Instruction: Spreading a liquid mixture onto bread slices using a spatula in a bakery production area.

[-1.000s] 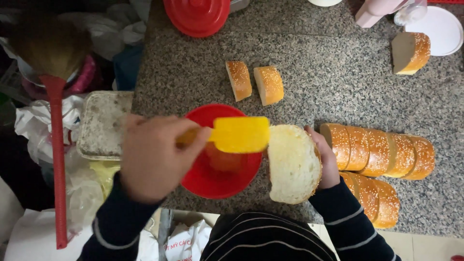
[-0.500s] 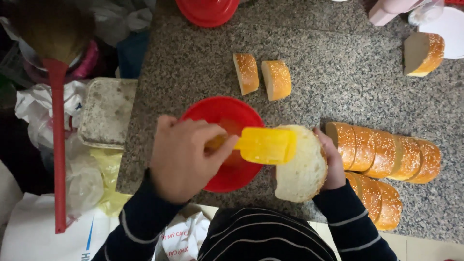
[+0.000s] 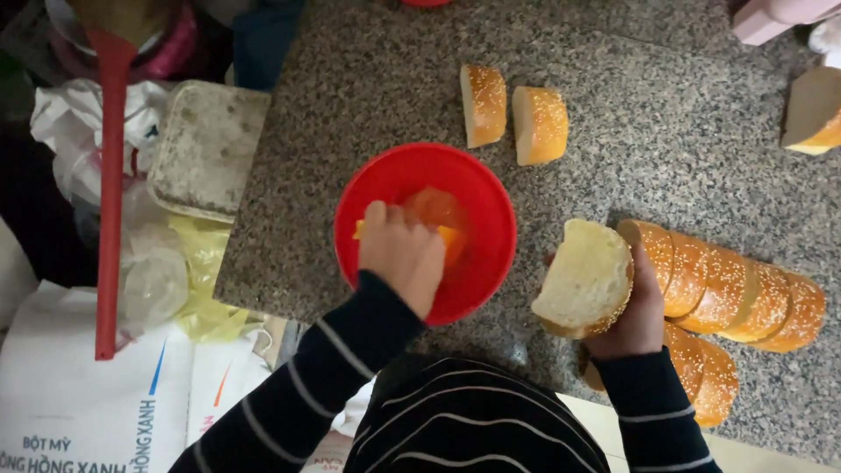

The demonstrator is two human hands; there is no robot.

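Note:
My left hand point(image 3: 399, 252) reaches into a red bowl point(image 3: 491, 210) on the granite counter and grips a yellow spatula point(image 3: 448, 238), whose blade is down in the orange spread inside the bowl. My right hand point(image 3: 638, 317) holds a halved sesame bun point(image 3: 583, 276) with its white cut face turned up, just right of the bowl. Behind that hand a row of sesame bun slices point(image 3: 727, 293) lies on the counter.
Two bun pieces point(image 3: 515, 118) lie beyond the bowl, and another bun piece point(image 3: 810, 114) sits at the far right. Off the counter's left edge are a worn square lid point(image 3: 206, 149), a long red handle point(image 3: 109, 193), plastic bags point(image 3: 166, 271) and a white sack point(image 3: 79, 403).
The yellow spatula was over the bun's cut face; my left hand has swung it left and down into the red bowl. The bun has lifted slightly and tilted.

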